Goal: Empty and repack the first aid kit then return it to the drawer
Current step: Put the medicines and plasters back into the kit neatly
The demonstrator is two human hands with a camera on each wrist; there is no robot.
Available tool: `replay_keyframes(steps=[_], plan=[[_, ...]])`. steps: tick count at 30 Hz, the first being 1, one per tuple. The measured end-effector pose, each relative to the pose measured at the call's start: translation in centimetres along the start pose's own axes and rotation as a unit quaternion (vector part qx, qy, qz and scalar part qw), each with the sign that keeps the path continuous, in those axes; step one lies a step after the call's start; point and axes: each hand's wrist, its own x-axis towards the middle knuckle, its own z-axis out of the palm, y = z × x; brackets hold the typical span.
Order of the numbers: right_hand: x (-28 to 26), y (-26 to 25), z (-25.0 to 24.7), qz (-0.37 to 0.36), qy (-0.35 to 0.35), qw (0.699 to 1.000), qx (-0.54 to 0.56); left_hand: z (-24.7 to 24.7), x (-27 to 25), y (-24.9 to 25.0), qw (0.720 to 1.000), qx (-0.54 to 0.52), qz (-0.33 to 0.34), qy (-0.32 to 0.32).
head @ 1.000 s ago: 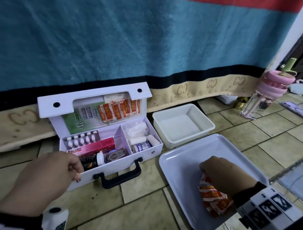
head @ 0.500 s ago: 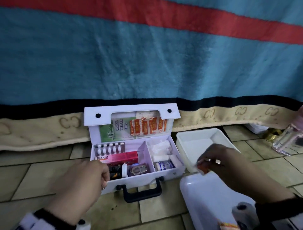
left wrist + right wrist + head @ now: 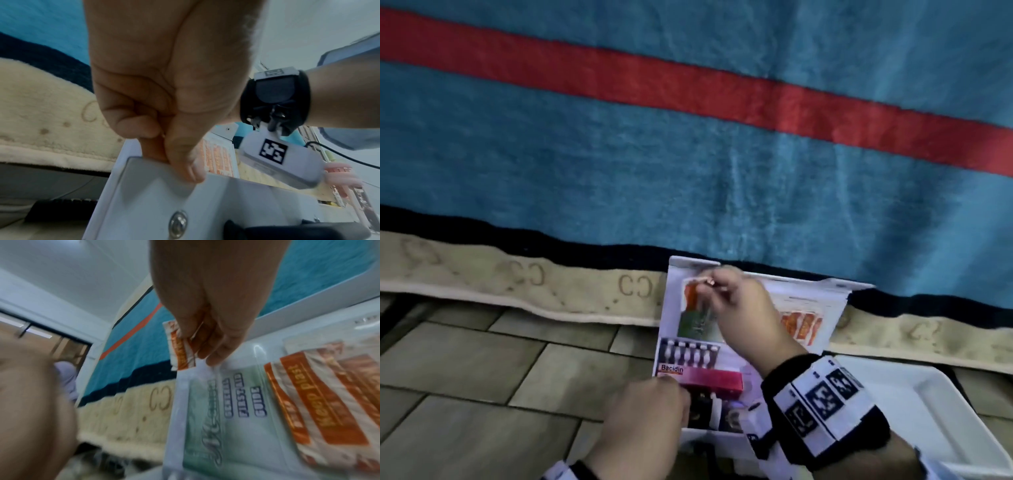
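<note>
Orange-and-white plaster packets (image 3: 180, 352), thin, light and limp paper, are best taken by 1 edge; the right hand (image 3: 739, 308) pinches them between fingertips (image 3: 216, 356) at the clear lid pocket of the first aid kit (image 3: 835, 301). The left hand (image 3: 647, 414) grips the kit's front-left rim, thumb (image 3: 185, 165) pressed on it, steadying the open case on the tiled floor (image 3: 465, 394).

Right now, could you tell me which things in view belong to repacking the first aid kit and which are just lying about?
Job: first aid kit, plaster strip pinched by right hand, left hand gripping the kit's front edge, white tray.
Lying about: blanket, floor tiles.
</note>
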Motion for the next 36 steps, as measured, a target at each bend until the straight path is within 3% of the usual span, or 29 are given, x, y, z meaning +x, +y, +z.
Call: replay_keyframes(steps=[2,4,9,16,26,36], plan=[[1.2,0.1,-0.2,-0.004,0.100,0.993,0.055,0.3,0.0,-0.3,1.000,-0.001,-0.008,0.005],[1.9,0.5,-0.1,0.000,0.126,0.990,0.056,0.6,0.1,-0.6,1.000,-0.006,-0.008,0.016],[1.3,1.3,0.7,0.000,0.130,0.991,-0.012,1.0,0.4,-0.7,1.000,0.015,-0.004,0.021],[1.0,0.2,0.6,0.035,0.150,0.984,0.088,1.1,0.1,-0.7,0.999,0.006,0.004,0.039],[0.7,0.8,0.9,0.033,0.180,0.979,0.092,0.3,-0.4,-0.8,1.000,-0.001,0.006,0.021],[0.6,0.5,0.9,0.020,0.187,0.982,0.024,0.2,-0.6,-0.8,0.999,0.025,0.024,0.028]])
